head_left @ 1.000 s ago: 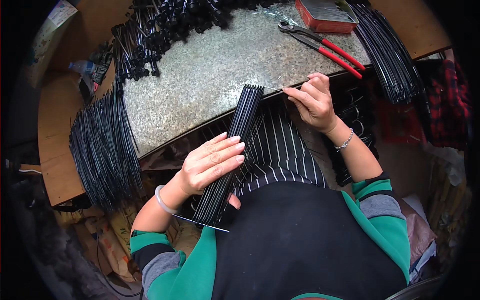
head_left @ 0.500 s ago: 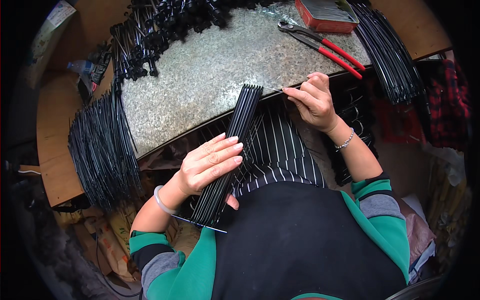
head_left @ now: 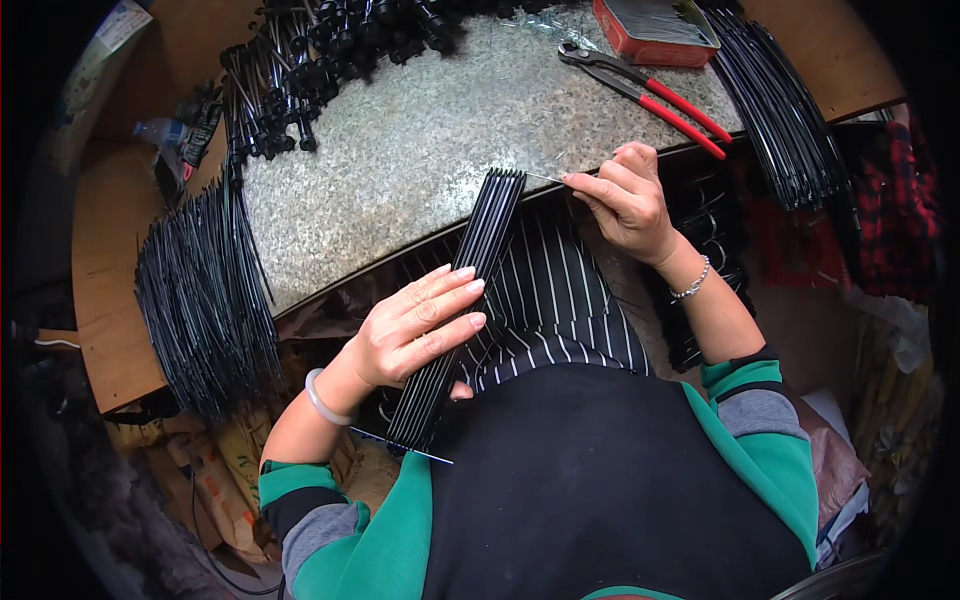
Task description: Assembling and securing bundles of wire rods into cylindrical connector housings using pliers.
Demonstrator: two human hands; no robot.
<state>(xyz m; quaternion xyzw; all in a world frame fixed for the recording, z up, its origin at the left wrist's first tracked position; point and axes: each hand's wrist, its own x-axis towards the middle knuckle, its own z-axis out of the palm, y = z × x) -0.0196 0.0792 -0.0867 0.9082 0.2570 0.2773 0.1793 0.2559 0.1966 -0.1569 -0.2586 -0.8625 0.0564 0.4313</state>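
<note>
My left hand (head_left: pixel 405 330) is closed round a flat row of slim black strips (head_left: pixel 488 230), its fingers across the top and the thumb partly hidden beneath. The row slants from my lap up to the table edge. A thin metal rod (head_left: pixel 430 456) crosses its lower end. At the upper end, a thin metal wire (head_left: pixel 541 176) reaches from the strips' tips to my right hand (head_left: pixel 630 205), which pinches it between thumb and forefinger. Whether the wire passes through the tips is too small to tell.
On the speckled stone tabletop (head_left: pixel 380 170) lie red-handled pliers (head_left: pixel 650 97) beside a red tin (head_left: pixel 655 35) of thin metal pins. Bundles of black strips hang at the left (head_left: pixel 208 300) and right (head_left: pixel 780 105). Black-headed pieces (head_left: pixel 290 90) are heaped at the back left.
My left fingers have shifted slightly on the strips, and less of the thumb shows beneath. My right hand stays almost still, with the wire in its pinch.
</note>
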